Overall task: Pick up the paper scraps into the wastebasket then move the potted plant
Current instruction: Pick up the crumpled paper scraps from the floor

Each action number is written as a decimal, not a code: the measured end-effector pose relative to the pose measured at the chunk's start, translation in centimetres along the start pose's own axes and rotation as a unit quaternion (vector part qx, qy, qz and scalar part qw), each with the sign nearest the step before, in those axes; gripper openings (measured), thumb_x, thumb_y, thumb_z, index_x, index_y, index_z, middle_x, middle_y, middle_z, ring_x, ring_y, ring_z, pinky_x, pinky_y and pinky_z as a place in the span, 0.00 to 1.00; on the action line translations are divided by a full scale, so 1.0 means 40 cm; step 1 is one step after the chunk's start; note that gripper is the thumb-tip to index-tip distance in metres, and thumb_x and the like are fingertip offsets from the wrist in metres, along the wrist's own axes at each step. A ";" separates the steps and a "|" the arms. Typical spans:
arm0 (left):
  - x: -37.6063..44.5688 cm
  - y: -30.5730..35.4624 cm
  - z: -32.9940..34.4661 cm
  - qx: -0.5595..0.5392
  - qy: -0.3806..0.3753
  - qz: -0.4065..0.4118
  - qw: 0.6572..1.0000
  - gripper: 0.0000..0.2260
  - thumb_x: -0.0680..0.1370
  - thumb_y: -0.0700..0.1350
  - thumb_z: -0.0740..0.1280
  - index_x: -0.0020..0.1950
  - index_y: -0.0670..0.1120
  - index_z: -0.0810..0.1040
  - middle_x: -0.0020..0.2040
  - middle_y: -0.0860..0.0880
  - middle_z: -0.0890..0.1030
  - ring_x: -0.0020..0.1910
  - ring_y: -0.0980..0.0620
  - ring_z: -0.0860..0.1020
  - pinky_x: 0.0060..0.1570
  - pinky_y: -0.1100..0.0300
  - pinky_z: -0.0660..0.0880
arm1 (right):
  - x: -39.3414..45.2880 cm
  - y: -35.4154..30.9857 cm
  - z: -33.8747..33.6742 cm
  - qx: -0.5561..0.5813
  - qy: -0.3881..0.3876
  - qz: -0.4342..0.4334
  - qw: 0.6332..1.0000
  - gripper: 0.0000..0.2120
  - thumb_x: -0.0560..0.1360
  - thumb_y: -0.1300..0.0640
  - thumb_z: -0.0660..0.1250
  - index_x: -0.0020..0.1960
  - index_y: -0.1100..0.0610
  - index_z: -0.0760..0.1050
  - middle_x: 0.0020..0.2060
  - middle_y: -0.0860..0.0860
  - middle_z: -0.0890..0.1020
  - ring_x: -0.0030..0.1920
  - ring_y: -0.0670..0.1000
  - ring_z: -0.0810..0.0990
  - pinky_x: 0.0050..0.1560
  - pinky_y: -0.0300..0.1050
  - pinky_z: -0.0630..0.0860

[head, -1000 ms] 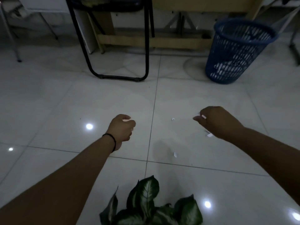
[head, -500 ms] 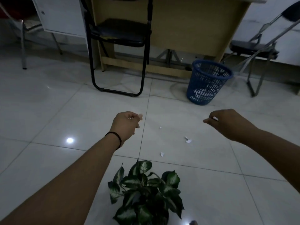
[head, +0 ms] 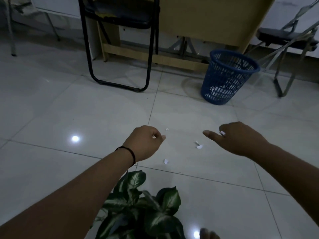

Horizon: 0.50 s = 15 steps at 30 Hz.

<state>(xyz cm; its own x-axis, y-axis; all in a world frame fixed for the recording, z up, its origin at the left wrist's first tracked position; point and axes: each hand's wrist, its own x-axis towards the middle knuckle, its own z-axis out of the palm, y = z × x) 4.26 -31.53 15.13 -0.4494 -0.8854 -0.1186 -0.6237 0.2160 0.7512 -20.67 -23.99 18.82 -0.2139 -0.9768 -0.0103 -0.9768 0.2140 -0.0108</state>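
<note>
I am holding my left hand [head: 144,144] curled closed, contents hidden, and pinching a white scrap [head: 222,133] in my right hand [head: 241,138]. More paper scraps [head: 199,146] are lying on the tiles between them; the blue wastebasket [head: 227,76] is standing well beyond, the potted plant [head: 143,209] just below my left forearm.

**What is hidden or cut off**

The pot of the potted plant [head: 138,209] is cut off by the lower edge; part of its leaves is covered by the left forearm. The fingers [head: 158,135] of the left hand [head: 144,143] are curled under, so what is held cannot be told. Only a white corner is seen at the right hand [head: 240,138]. The contents of the wastebasket [head: 226,76] are glimpsed only through its mesh. Both folding chairs [head: 120,40] and the desk [head: 207,19] are cut off at the top. A blurred shape [head: 208,234] at the lower edge cannot be identified.
</note>
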 end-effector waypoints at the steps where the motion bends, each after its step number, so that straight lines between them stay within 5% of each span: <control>1: 0.013 -0.005 0.018 0.021 -0.008 0.000 1.000 0.13 0.77 0.52 0.63 0.48 0.45 0.81 0.52 0.49 0.83 0.49 0.53 0.77 0.51 0.62 0.72 | 0.013 0.028 0.036 0.012 -0.021 0.020 1.000 0.30 0.74 0.33 0.52 0.30 0.58 0.69 0.27 0.51 0.73 0.31 0.49 0.72 0.30 0.42 0.64; 4: 0.062 -0.019 0.069 0.079 -0.049 -0.010 0.996 0.08 0.76 0.51 0.65 0.48 0.48 0.80 0.50 0.51 0.81 0.50 0.53 0.77 0.51 0.61 0.73 | 0.056 0.128 0.145 -0.040 -0.072 -0.018 0.996 0.18 0.76 0.46 0.61 0.45 0.59 0.80 0.31 0.55 0.78 0.35 0.56 0.79 0.34 0.44 0.70; 5: 0.084 -0.025 0.087 0.097 -0.067 -0.016 0.993 0.08 0.75 0.51 0.65 0.47 0.49 0.80 0.49 0.51 0.80 0.51 0.52 0.78 0.51 0.61 0.73 | 0.074 0.158 0.186 -0.087 -0.085 -0.074 0.990 0.12 0.69 0.54 0.73 0.49 0.60 0.82 0.28 0.56 0.78 0.29 0.56 0.79 0.27 0.44 0.70; 6: 0.101 -0.031 0.101 0.113 -0.088 -0.023 0.989 0.08 0.75 0.51 0.66 0.48 0.49 0.79 0.49 0.50 0.80 0.52 0.52 0.78 0.52 0.61 0.73 | 0.095 0.193 0.235 -0.063 -0.096 -0.052 0.992 0.19 0.56 0.61 0.81 0.47 0.61 0.83 0.23 0.55 0.77 0.21 0.55 0.77 0.19 0.42 0.68; 8: 0.143 -0.040 0.129 0.156 -0.138 -0.037 0.977 0.10 0.75 0.52 0.66 0.52 0.49 0.79 0.52 0.49 0.79 0.54 0.51 0.77 0.54 0.61 0.73 | 0.135 0.240 0.314 0.044 -0.056 -0.046 0.996 0.22 0.44 0.69 0.83 0.37 0.63 0.83 0.18 0.54 0.74 0.13 0.54 0.71 0.12 0.39 0.65; 11: 0.202 -0.056 0.167 0.237 -0.219 -0.071 0.944 0.18 0.75 0.54 0.65 0.62 0.49 0.74 0.63 0.48 0.75 0.61 0.51 0.73 0.60 0.60 0.70 | 0.183 0.239 0.386 0.126 -0.038 0.022 0.991 0.04 0.72 0.62 0.70 0.41 0.62 0.76 0.29 0.58 0.79 0.28 0.60 0.77 0.28 0.43 0.71; 12: 0.214 -0.064 0.177 0.248 -0.233 -0.084 0.936 0.19 0.75 0.55 0.65 0.63 0.49 0.73 0.64 0.48 0.74 0.62 0.50 0.72 0.62 0.59 0.70 | 0.201 0.247 0.428 0.143 -0.040 0.047 0.988 0.06 0.77 0.58 0.63 0.43 0.59 0.73 0.30 0.57 0.77 0.33 0.60 0.77 0.33 0.43 0.68; 15: 0.256 -0.082 0.226 0.256 -0.245 -0.120 0.927 0.19 0.74 0.55 0.66 0.62 0.48 0.74 0.64 0.47 0.74 0.62 0.50 0.72 0.61 0.58 0.70 | 0.254 0.268 0.511 0.185 -0.078 0.071 0.977 0.08 0.78 0.53 0.59 0.43 0.56 0.67 0.30 0.54 0.73 0.37 0.59 0.75 0.37 0.44 0.65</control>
<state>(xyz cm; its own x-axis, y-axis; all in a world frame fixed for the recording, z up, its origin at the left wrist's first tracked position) -4.06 -37.58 5.56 -0.4176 -0.6665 -0.6175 -0.9085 0.3153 0.2741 -33.04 -31.45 -1.85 -0.3138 -0.9303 -0.1899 -0.8603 0.3632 -0.3579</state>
